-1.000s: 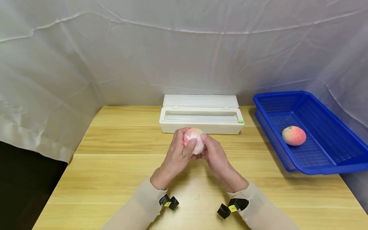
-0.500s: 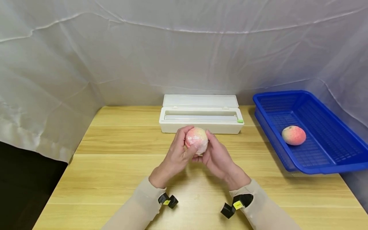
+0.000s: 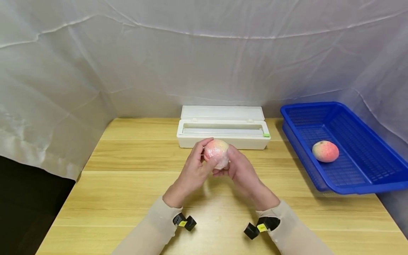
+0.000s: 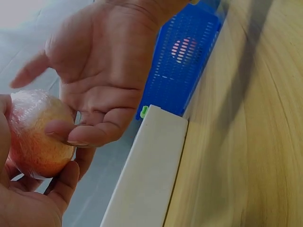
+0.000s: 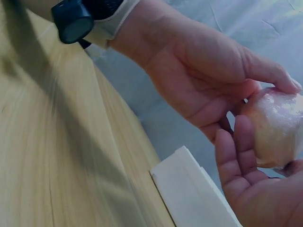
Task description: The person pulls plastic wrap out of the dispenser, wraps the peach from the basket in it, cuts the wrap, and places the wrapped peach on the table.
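A pink and yellow peach (image 3: 216, 150), wrapped in shiny clear cling film, is held above the table in front of the person. The left hand (image 3: 195, 168) grips it from the left, thumb on its near side. Beside it is the right hand (image 3: 243, 170), its fingertips at the peach's lower right side. In the left wrist view, the right hand (image 4: 106, 71) has its thumb lifted away from the peach (image 4: 40, 135) and its fingers loosely bent. The right wrist view shows the left thumb pressing on the wrapped peach (image 5: 277, 127).
Behind the hands stands a white cling film dispenser (image 3: 223, 142), its lid up and a roll inside. To the right, a blue plastic basket (image 3: 353, 141) holds a second peach (image 3: 325, 151). A pale cloth (image 3: 204, 63) hangs behind the wooden table (image 3: 134, 198).
The peach has turned in the hands, showing more of its yellow and pink top. The right thumb, pressed on the film a second ago, has shifted to the peach's right side.
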The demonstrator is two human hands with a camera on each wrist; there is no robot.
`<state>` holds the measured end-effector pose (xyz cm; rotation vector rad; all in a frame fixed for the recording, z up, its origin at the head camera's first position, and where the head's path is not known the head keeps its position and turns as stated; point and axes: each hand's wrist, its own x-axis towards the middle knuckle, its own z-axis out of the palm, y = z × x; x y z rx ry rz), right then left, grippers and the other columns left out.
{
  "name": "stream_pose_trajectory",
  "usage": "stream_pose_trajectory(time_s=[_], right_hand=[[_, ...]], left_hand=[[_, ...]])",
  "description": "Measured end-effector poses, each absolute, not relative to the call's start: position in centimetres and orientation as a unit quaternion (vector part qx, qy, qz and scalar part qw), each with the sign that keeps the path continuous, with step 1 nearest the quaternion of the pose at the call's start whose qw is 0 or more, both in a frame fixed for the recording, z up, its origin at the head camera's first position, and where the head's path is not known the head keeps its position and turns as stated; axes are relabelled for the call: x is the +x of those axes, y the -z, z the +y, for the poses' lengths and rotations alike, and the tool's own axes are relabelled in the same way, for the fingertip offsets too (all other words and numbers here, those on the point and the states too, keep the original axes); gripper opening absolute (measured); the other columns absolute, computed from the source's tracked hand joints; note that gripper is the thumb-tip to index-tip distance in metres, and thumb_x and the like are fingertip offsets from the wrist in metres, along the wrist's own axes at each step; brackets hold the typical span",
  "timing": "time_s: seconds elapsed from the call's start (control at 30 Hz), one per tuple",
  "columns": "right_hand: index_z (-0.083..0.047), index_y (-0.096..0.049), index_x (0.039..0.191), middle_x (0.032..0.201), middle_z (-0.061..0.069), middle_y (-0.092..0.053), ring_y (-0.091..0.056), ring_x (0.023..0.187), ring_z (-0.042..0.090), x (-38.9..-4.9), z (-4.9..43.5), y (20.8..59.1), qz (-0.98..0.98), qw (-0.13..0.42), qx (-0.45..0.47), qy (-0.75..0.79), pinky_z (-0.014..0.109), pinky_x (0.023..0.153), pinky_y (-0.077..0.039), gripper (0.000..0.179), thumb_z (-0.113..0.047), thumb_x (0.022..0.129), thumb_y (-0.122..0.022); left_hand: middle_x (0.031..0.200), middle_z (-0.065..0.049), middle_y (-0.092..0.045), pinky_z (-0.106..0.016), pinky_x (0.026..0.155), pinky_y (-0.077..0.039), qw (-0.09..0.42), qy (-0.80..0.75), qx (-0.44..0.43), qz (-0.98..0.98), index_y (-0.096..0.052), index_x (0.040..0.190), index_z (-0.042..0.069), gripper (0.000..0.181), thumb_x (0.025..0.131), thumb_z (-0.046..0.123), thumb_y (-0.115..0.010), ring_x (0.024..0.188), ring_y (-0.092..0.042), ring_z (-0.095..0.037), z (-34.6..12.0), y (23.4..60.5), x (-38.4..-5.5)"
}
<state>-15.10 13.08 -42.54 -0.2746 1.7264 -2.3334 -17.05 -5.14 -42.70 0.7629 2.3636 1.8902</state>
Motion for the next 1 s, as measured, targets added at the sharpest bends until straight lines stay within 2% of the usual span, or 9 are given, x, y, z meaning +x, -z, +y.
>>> stream_pose_trajectory(time_s=[0.1,0.2,0.33,0.47,0.57,0.8,1.0], right_hand=[[-0.004,-0.054,0.141,0.102,0.0,-0.072,-0.072,0.079,0.017,-15.0,12.8,42.6,0.614,0.083,-0.075,0.781,0.035,0.078,-0.063,0.04,-0.031,0.113,-0.047],[-0.005,-0.057,0.139,0.102,-0.001,-0.074,-0.073,0.078,0.017,-14.9,12.6,42.7,0.619,0.068,-0.06,0.78,0.035,0.076,-0.063,0.036,-0.026,0.112,-0.048],[0.0,-0.053,0.145,0.107,-0.001,-0.073,-0.073,0.082,0.016,-14.9,12.8,42.6,0.618,0.069,-0.067,0.781,0.034,0.077,-0.063,0.041,-0.025,0.112,-0.049],[0.002,-0.045,0.153,0.118,0.0,-0.069,-0.073,0.088,0.015,-15.1,12.9,42.5,0.618,0.071,-0.076,0.78,0.032,0.078,-0.062,0.048,-0.022,0.112,-0.05],[0.001,-0.044,0.156,0.123,0.002,-0.066,-0.073,0.09,0.016,-15.0,12.9,42.5,0.628,0.068,-0.082,0.771,0.031,0.08,-0.062,0.05,-0.02,0.111,-0.052],[-0.002,-0.048,0.154,0.119,0.003,-0.067,-0.076,0.088,0.017,-14.8,12.5,42.6,0.655,0.056,-0.091,0.748,0.032,0.078,-0.063,0.047,-0.016,0.11,-0.054],[-0.005,-0.047,0.156,0.122,0.005,-0.065,-0.076,0.089,0.018,-14.7,12.3,42.9,0.657,0.063,-0.089,0.745,0.033,0.079,-0.062,0.048,-0.019,0.111,-0.053]], left_hand=[[0.138,-0.013,-0.054,-0.036,0.093,-0.053,0.011,-0.606,0.24,0.758,-0.042,0.157,0.011,0.063,0.103,0.026,-0.07,0.112,-0.055,-0.023,-5.2,42.5,-17.0],[0.136,-0.011,-0.055,-0.036,0.088,-0.053,0.013,-0.607,0.239,0.757,-0.044,0.157,0.01,0.065,0.101,0.028,-0.072,0.109,-0.055,-0.022,-5.3,42.4,-17.0],[0.14,-0.011,-0.056,-0.037,0.089,-0.053,0.025,-0.626,0.231,0.744,-0.045,0.157,0.01,0.065,0.099,0.022,-0.073,0.111,-0.056,-0.022,-5.3,42.2,-17.0],[0.144,-0.013,-0.053,-0.032,0.092,-0.054,0.067,-0.669,0.215,0.709,-0.045,0.158,0.014,0.063,0.1,0.015,-0.07,0.116,-0.056,-0.023,-5.5,41.9,-17.0],[0.142,-0.015,-0.054,-0.028,0.088,-0.055,0.084,-0.696,0.2,0.685,-0.048,0.155,0.012,0.058,0.1,0.013,-0.067,0.115,-0.054,-0.023,-5.5,41.7,-17.0],[0.129,-0.011,-0.061,-0.028,0.08,-0.048,0.059,-0.712,0.159,0.682,-0.058,0.137,0.008,0.041,0.098,0.018,-0.066,0.103,-0.05,-0.02,-5.4,41.4,-16.9],[0.127,-0.011,-0.056,-0.022,0.08,-0.048,0.067,-0.728,0.155,0.665,-0.051,0.14,0.004,0.044,0.1,0.018,-0.06,0.103,-0.049,-0.017,-5.0,41.7,-16.8]])
